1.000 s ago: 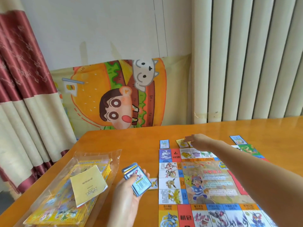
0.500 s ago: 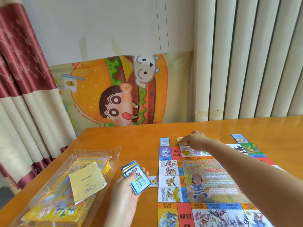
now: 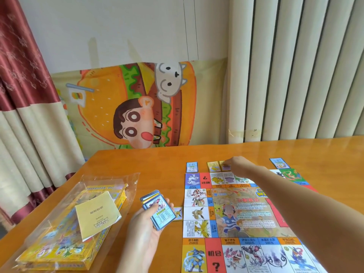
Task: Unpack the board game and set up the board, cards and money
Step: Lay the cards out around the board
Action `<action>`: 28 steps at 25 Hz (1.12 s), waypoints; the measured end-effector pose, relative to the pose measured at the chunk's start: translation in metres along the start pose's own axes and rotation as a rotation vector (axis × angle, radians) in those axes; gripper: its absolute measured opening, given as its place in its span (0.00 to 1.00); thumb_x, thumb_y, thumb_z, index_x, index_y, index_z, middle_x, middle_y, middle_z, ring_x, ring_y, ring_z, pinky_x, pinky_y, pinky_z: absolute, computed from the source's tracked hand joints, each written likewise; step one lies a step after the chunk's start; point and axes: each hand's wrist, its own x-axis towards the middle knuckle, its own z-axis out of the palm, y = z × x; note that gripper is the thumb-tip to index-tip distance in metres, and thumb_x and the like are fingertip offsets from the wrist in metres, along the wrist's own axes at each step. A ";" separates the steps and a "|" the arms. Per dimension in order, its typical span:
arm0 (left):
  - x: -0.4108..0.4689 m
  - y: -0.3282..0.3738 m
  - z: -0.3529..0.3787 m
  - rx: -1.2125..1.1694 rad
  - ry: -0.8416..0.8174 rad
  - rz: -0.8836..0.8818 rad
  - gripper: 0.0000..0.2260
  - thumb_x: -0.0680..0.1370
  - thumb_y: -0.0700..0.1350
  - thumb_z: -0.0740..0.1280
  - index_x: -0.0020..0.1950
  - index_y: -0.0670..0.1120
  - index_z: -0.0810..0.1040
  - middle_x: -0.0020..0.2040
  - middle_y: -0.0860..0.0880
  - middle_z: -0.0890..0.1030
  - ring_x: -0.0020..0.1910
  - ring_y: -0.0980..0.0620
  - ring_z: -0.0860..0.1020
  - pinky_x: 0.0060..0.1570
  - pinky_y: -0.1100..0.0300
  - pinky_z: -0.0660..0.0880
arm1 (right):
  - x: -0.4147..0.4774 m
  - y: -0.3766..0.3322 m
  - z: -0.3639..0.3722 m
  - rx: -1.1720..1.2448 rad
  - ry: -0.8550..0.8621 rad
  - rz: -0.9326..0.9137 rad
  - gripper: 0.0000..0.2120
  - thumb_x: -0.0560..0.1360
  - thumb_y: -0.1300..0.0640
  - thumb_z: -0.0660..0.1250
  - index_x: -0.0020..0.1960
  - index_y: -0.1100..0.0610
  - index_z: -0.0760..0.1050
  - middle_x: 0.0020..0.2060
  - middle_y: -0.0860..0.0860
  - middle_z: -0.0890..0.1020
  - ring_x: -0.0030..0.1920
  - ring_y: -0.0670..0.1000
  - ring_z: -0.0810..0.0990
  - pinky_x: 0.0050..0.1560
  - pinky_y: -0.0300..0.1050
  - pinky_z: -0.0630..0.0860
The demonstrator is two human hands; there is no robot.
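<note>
Head view, 8 o'clock: what's in that bag?

— The clear plastic bag [image 3: 126, 181] lies open with the yellow game box [image 3: 59, 247] inside. A folded leaflet [image 3: 96, 215] lies over the box. What the box holds I can't see.

— And your hands?

— At 6 o'clock my left hand [image 3: 144, 231] grips the stack of cards [image 3: 160, 210], fingers curled round it. The board [image 3: 236, 211] lies flat at 4 o'clock. Just past its 12 o'clock edge, my right hand [image 3: 241, 166] has its fingertips at a card [image 3: 224, 166]. Pinching or pressing, I can't tell.

— How do you place it well?

— I'd square it beside the yellow card [image 3: 212, 166], parallel to the board's edge and not overlapping, then lift straight off.
</note>
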 end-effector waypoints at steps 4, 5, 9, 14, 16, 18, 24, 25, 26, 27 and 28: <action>0.003 -0.002 -0.001 0.002 0.002 -0.004 0.08 0.79 0.32 0.57 0.49 0.37 0.76 0.35 0.41 0.83 0.31 0.46 0.83 0.28 0.58 0.79 | -0.002 0.000 0.001 0.002 -0.012 -0.020 0.20 0.80 0.66 0.52 0.68 0.58 0.72 0.64 0.55 0.76 0.62 0.56 0.74 0.61 0.46 0.72; 0.003 -0.002 -0.001 -0.002 0.002 -0.003 0.08 0.79 0.32 0.57 0.48 0.37 0.75 0.34 0.41 0.83 0.30 0.46 0.83 0.27 0.58 0.80 | -0.002 0.000 0.000 -0.001 -0.010 -0.024 0.21 0.80 0.67 0.51 0.69 0.58 0.72 0.65 0.55 0.76 0.62 0.56 0.74 0.62 0.47 0.72; 0.002 -0.002 0.000 0.004 -0.008 -0.007 0.08 0.79 0.32 0.57 0.48 0.37 0.75 0.34 0.41 0.83 0.30 0.46 0.83 0.27 0.58 0.79 | -0.003 0.002 0.000 -0.010 0.000 -0.024 0.24 0.78 0.70 0.51 0.70 0.57 0.70 0.68 0.54 0.73 0.66 0.56 0.72 0.63 0.45 0.70; -0.001 -0.004 0.006 0.063 -0.043 -0.008 0.07 0.79 0.32 0.58 0.49 0.36 0.76 0.37 0.40 0.83 0.32 0.46 0.83 0.31 0.56 0.80 | -0.014 -0.009 -0.011 0.138 0.127 -0.040 0.26 0.75 0.72 0.52 0.69 0.55 0.72 0.70 0.54 0.71 0.66 0.55 0.72 0.62 0.44 0.73; -0.005 -0.007 0.009 0.128 -0.066 -0.008 0.06 0.78 0.32 0.61 0.50 0.37 0.77 0.40 0.39 0.84 0.37 0.45 0.83 0.37 0.52 0.79 | -0.032 -0.026 -0.023 0.189 0.172 -0.127 0.21 0.78 0.69 0.54 0.65 0.56 0.75 0.65 0.54 0.76 0.61 0.53 0.77 0.57 0.42 0.74; -0.012 -0.008 0.014 0.184 -0.094 -0.009 0.05 0.76 0.33 0.65 0.50 0.38 0.78 0.43 0.39 0.84 0.41 0.45 0.82 0.39 0.52 0.76 | -0.062 -0.047 -0.034 0.301 0.171 -0.227 0.14 0.80 0.64 0.58 0.62 0.58 0.77 0.59 0.53 0.81 0.55 0.50 0.80 0.52 0.37 0.75; -0.050 -0.023 0.036 0.361 -0.222 0.042 0.09 0.72 0.37 0.71 0.52 0.41 0.80 0.46 0.42 0.85 0.42 0.46 0.84 0.35 0.59 0.77 | -0.160 -0.070 -0.035 0.967 -0.236 -0.283 0.13 0.75 0.55 0.69 0.55 0.63 0.79 0.42 0.53 0.83 0.40 0.48 0.83 0.44 0.39 0.79; -0.056 -0.028 0.037 0.382 -0.231 0.042 0.10 0.72 0.38 0.72 0.53 0.41 0.80 0.47 0.43 0.85 0.44 0.45 0.84 0.37 0.58 0.77 | -0.169 -0.068 -0.035 1.036 -0.218 -0.257 0.12 0.74 0.56 0.70 0.53 0.63 0.79 0.43 0.55 0.82 0.38 0.48 0.82 0.43 0.39 0.79; -0.063 -0.031 0.038 0.400 -0.229 0.037 0.10 0.72 0.38 0.72 0.53 0.41 0.80 0.46 0.43 0.85 0.45 0.45 0.84 0.39 0.57 0.77 | -0.179 -0.066 -0.034 1.098 -0.196 -0.225 0.11 0.74 0.56 0.70 0.51 0.63 0.79 0.43 0.57 0.82 0.37 0.48 0.81 0.43 0.39 0.79; -0.069 -0.035 0.038 0.409 -0.224 0.033 0.10 0.72 0.38 0.72 0.53 0.41 0.80 0.46 0.44 0.85 0.44 0.46 0.84 0.39 0.58 0.78 | -0.188 -0.064 -0.034 1.134 -0.186 -0.194 0.10 0.74 0.56 0.70 0.50 0.62 0.79 0.43 0.58 0.82 0.37 0.48 0.80 0.42 0.39 0.79; -0.076 -0.037 0.039 0.402 -0.224 0.029 0.10 0.72 0.38 0.72 0.53 0.41 0.80 0.46 0.44 0.85 0.42 0.47 0.84 0.36 0.60 0.77 | -0.197 -0.062 -0.032 1.139 -0.192 -0.171 0.09 0.73 0.57 0.71 0.50 0.62 0.79 0.41 0.57 0.82 0.37 0.48 0.80 0.42 0.39 0.79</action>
